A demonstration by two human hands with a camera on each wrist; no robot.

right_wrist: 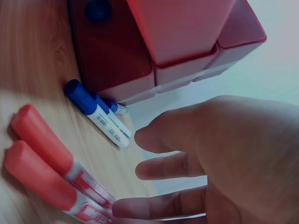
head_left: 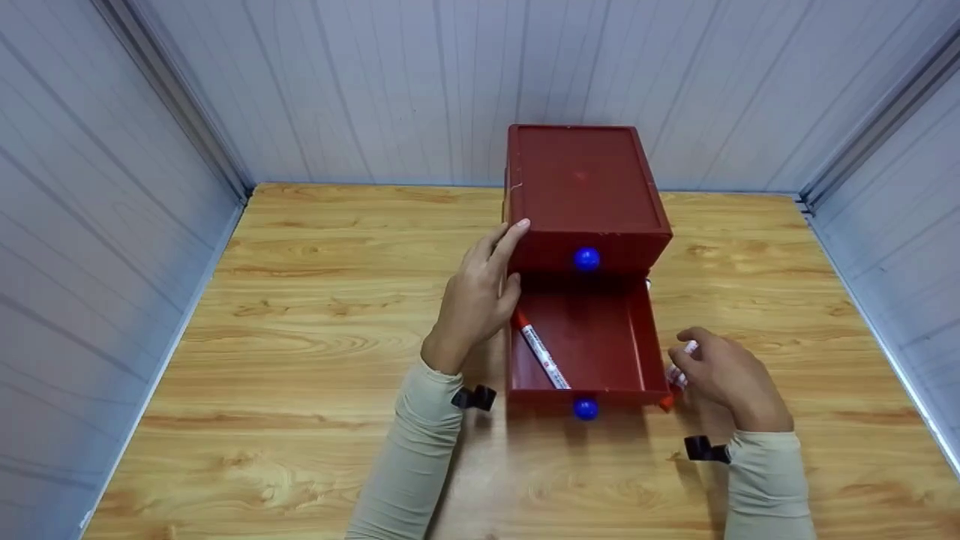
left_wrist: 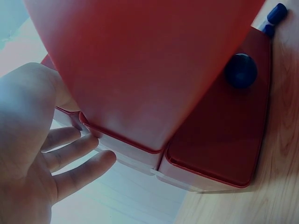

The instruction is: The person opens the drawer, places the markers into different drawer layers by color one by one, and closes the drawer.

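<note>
A dark red drawer cabinet [head_left: 581, 180] stands on the wooden table, its middle drawer [head_left: 600, 337] pulled out. Inside that drawer, along the left wall, lies a white marker with a red cap [head_left: 544, 356]. My left hand [head_left: 472, 300] rests against the cabinet's left side, fingers extended, one fingertip at the top front corner. To the right of the drawer, my right hand [head_left: 731, 375] is low over the table with its fingers apart. Its fingertips are right at two red-capped markers [right_wrist: 42, 177], which lie side by side there.
Several blue-capped markers [right_wrist: 100, 114] lie on the table along the cabinet's right side. Blue round knobs [head_left: 586, 259] stick out from the drawer fronts. Pale panel walls [head_left: 375, 90] enclose the wooden table [head_left: 315, 315] at the back and both sides.
</note>
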